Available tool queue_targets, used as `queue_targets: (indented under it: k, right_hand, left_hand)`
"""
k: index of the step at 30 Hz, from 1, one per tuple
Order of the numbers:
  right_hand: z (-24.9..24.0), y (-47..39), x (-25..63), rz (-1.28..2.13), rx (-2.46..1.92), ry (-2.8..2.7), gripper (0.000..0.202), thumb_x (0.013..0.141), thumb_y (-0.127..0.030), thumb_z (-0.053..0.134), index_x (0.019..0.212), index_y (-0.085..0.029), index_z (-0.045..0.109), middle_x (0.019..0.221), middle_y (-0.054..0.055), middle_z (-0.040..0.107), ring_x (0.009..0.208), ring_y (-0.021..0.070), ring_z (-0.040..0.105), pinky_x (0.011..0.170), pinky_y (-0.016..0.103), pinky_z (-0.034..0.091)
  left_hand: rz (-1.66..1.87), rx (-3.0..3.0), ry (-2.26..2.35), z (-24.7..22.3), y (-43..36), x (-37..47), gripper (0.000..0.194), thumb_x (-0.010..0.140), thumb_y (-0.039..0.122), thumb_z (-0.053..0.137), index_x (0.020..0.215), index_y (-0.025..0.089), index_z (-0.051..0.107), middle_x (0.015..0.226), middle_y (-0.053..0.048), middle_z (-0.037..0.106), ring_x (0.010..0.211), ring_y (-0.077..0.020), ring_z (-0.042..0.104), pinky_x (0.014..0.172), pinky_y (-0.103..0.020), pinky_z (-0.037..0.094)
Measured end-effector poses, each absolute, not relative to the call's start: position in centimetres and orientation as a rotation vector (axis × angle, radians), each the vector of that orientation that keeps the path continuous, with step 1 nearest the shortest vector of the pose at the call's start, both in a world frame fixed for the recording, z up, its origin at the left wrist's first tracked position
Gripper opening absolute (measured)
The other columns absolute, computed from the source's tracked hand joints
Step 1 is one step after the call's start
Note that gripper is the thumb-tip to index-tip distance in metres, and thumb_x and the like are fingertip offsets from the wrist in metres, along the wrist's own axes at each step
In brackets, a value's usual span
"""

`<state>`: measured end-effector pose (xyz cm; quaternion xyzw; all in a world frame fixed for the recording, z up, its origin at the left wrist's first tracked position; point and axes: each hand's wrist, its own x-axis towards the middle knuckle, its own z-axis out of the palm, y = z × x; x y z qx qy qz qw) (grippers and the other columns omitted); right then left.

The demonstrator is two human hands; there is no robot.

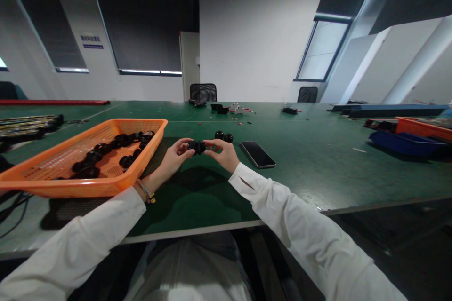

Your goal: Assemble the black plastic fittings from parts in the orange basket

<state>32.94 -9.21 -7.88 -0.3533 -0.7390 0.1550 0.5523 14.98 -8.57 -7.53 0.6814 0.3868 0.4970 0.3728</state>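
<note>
Between my two hands, above the green table, is a small black ribbed cylindrical part, perhaps a plastic fitting. My left hand pinches its left end with thumb and fingers. The right end is pinched by my right hand. Just behind my right hand, two similar black round parts stand on the table. An orange perforated basket at my left holds several more black parts. To the right of my right hand lies a smartphone with a dark screen.
Small black and white parts lie farther back on the green table. A blue tray and an orange bin stand at the right. Long metallic strips lie at the far left. A chair stands behind the table.
</note>
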Motion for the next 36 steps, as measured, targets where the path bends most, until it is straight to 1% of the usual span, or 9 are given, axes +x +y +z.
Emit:
queue_targets:
  k: [3,6,12,17,21,30,36]
  right_hand:
    - [-8.07,-9.00,33.03,0.381,-0.807,-1.761,0.033,0.063,-0.024,0.066,0.094,-0.017,0.066,0.081,0.005,0.066,0.068,0.0131,0.056,0.058,0.024,0.045]
    - [-8.21,-8.85,33.09,0.380,-0.780,-1.776,0.036,0.062,-0.021,0.066,0.098,-0.018,0.065,0.086,0.005,0.065,0.069,0.0127,0.056,0.057,0.023,0.045]
    - [-7.92,-9.08,33.05,0.324,-0.808,-1.791,0.032,0.064,-0.017,0.063,0.095,-0.019,0.065,0.091,0.005,0.063,0.070,0.0118,0.056,0.058,0.023,0.046]
    - [-7.77,-9.39,32.92,0.318,-0.809,-1.771,0.034,0.063,-0.017,0.063,0.097,-0.017,0.064,0.085,0.004,0.064,0.069,0.0122,0.056,0.059,0.024,0.046]
    - [-7.76,-9.50,32.85,0.342,-0.813,-1.743,0.029,0.062,-0.019,0.063,0.091,-0.016,0.064,0.083,0.004,0.065,0.068,0.0121,0.056,0.060,0.025,0.047]
    - [-7.69,-9.55,32.89,0.346,-0.814,-1.748,0.028,0.063,-0.021,0.064,0.090,-0.017,0.065,0.082,0.004,0.065,0.067,0.0127,0.056,0.060,0.025,0.046]
    - [-7.84,-9.36,32.89,0.346,-0.820,-1.749,0.028,0.063,-0.022,0.064,0.090,-0.017,0.066,0.077,0.003,0.064,0.064,0.0121,0.055,0.061,0.026,0.046]
  left_hand:
    - [1.279,1.738,0.996,-7.48,-8.57,15.02,0.046,0.059,0.035,0.061,0.099,0.015,0.052,0.073,0.001,0.055,0.067,-0.0121,0.052,0.063,-0.025,0.042]
    - [1.284,1.743,0.999,-7.41,-8.60,15.03,0.044,0.059,0.035,0.061,0.097,0.015,0.052,0.072,0.001,0.055,0.067,-0.0122,0.052,0.063,-0.025,0.042]
    - [1.279,1.734,0.984,-7.36,-8.64,15.08,0.044,0.058,0.036,0.060,0.096,0.015,0.050,0.071,0.002,0.054,0.065,-0.0116,0.050,0.062,-0.025,0.041]
    - [1.278,1.737,0.977,-7.28,-8.65,15.16,0.043,0.058,0.036,0.061,0.095,0.016,0.051,0.072,0.001,0.054,0.065,-0.0116,0.050,0.062,-0.025,0.041]
    - [1.274,1.743,0.977,-7.22,-8.69,15.14,0.044,0.058,0.036,0.060,0.096,0.016,0.051,0.072,0.001,0.054,0.065,-0.0119,0.050,0.062,-0.025,0.041]
    - [1.276,1.746,0.991,-7.16,-8.82,15.11,0.043,0.059,0.035,0.061,0.097,0.016,0.052,0.072,0.001,0.056,0.066,-0.0123,0.052,0.063,-0.025,0.043]
    - [1.284,1.734,0.991,-7.27,-8.72,15.05,0.044,0.059,0.034,0.062,0.097,0.015,0.053,0.073,0.001,0.056,0.067,-0.0124,0.052,0.064,-0.025,0.043]
